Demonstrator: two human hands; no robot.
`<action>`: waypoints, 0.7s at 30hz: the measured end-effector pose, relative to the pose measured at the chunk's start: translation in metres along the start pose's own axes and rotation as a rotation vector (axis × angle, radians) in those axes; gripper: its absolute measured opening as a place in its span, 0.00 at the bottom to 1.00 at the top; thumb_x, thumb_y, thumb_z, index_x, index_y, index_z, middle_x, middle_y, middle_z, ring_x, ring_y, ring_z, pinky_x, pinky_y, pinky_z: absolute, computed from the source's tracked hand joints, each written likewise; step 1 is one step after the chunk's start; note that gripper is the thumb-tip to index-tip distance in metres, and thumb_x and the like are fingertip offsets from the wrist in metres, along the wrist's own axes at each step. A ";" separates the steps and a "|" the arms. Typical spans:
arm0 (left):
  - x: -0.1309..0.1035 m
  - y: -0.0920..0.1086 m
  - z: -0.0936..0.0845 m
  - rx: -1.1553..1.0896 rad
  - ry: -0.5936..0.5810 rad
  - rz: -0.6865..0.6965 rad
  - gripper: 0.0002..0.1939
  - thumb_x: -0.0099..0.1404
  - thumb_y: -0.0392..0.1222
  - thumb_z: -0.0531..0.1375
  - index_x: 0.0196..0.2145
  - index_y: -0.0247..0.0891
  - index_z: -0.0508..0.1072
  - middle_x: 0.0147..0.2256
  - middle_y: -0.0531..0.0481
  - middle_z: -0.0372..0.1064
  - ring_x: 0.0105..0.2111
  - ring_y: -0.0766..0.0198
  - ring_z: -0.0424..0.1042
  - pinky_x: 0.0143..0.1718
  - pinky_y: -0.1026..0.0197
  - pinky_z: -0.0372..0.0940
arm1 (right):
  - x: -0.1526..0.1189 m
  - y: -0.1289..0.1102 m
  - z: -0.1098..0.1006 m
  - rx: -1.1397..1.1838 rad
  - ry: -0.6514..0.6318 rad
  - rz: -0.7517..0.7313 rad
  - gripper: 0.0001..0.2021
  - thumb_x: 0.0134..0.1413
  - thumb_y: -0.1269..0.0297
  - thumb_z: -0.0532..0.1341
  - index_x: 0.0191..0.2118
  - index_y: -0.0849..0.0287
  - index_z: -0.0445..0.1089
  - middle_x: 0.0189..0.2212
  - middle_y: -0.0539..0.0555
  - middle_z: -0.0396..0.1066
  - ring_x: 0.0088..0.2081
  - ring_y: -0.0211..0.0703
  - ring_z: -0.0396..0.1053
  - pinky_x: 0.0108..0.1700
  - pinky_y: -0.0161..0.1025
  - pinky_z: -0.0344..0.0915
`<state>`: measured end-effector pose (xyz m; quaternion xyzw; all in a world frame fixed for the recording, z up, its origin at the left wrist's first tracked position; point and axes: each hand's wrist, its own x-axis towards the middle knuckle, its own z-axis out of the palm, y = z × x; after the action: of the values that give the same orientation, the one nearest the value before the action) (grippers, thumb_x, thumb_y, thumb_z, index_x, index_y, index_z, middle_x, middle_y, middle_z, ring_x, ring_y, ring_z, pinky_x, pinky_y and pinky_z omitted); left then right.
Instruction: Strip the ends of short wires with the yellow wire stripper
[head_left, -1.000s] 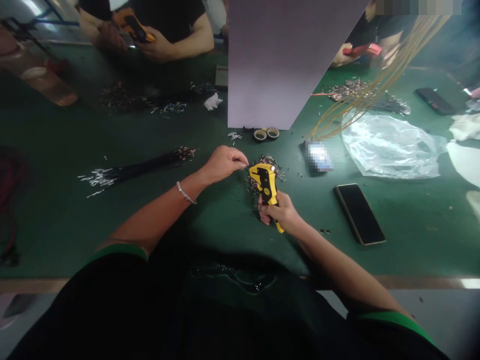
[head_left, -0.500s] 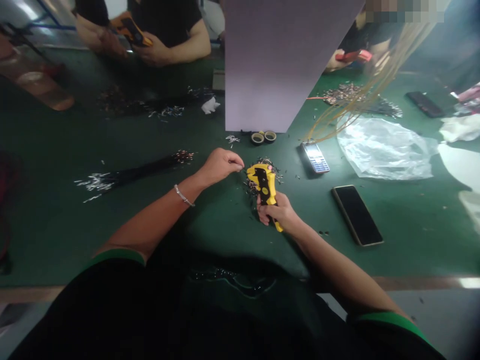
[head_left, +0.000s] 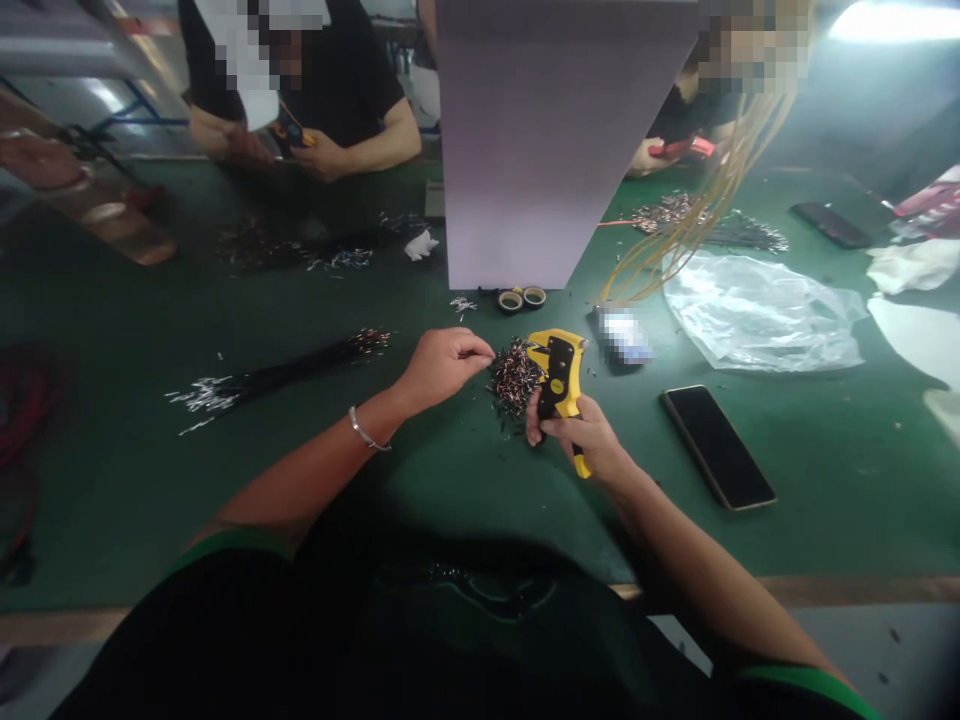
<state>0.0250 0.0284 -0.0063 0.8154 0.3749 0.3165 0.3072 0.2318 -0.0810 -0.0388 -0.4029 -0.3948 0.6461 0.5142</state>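
Hand tools: three; yellow-black one (head_left: 561,380) near table (head_left: 112,500) middle, red one (head_left: 682,149) and dark one (head_left: 292,137) along far edge. Tape rolls (head_left: 511,310): two. Pale panel (head_left: 540,150): one. Flat dark devices: two; one (head_left: 718,447) toward near right corner, one (head_left: 831,225) toward far right. Clear plastic bag (head_left: 765,310): one. Clippings (head_left: 514,378): one heap, pieces uncountable.

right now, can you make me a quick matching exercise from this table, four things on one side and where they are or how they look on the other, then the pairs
Things
1. pliers
2. pile of small pieces
3. plastic bag
4. nearest phone

Place, colour or state
A. between the left hand and the right hand
B. dark screen
C. yellow and black, held
D. see-through and crumpled

Pairs: 1-C, 2-A, 3-D, 4-B
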 end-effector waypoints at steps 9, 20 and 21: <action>-0.018 0.020 0.014 0.184 0.064 0.309 0.09 0.65 0.33 0.58 0.32 0.38 0.78 0.30 0.49 0.77 0.32 0.63 0.72 0.36 0.60 0.65 | -0.001 -0.001 0.004 0.072 0.006 -0.054 0.13 0.41 0.67 0.68 0.36 0.61 0.70 0.29 0.52 0.72 0.27 0.42 0.68 0.34 0.43 0.67; -0.030 0.028 0.032 0.113 -0.013 0.335 0.10 0.66 0.34 0.57 0.32 0.38 0.78 0.30 0.49 0.77 0.31 0.63 0.73 0.36 0.60 0.67 | -0.003 -0.004 0.005 0.074 0.056 -0.090 0.14 0.39 0.67 0.68 0.36 0.58 0.69 0.29 0.51 0.67 0.30 0.45 0.68 0.38 0.45 0.68; -0.030 0.028 0.034 0.108 -0.013 0.330 0.10 0.67 0.34 0.57 0.33 0.39 0.78 0.30 0.49 0.77 0.31 0.63 0.73 0.36 0.60 0.67 | -0.003 -0.004 0.006 0.072 0.059 -0.089 0.14 0.39 0.67 0.68 0.35 0.58 0.68 0.28 0.50 0.67 0.30 0.45 0.68 0.37 0.45 0.68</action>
<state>0.0462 -0.0198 -0.0153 0.8831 0.2507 0.3369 0.2092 0.2284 -0.0840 -0.0330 -0.3850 -0.3735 0.6242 0.5680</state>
